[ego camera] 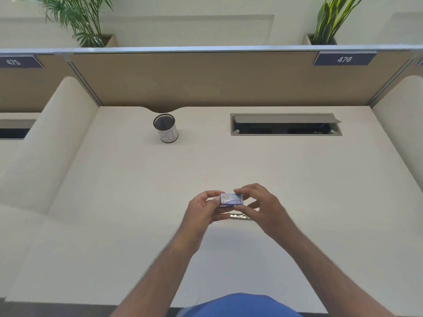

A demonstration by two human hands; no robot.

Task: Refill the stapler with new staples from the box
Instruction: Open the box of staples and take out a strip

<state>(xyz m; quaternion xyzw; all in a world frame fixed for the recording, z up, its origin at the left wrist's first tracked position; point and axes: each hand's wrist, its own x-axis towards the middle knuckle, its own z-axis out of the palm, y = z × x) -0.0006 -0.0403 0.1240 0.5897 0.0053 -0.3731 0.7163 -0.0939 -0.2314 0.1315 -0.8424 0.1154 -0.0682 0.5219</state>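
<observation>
Left hand (203, 210) and right hand (259, 205) both pinch the small blue staple box (231, 199), one at each end, held above the desk (114, 202) near its front middle. Under the hands lies a metal piece (239, 216), likely the stapler, mostly hidden. Mesh cup (165, 127) stands well back left; open cable hatch (286, 124) back right.
</observation>
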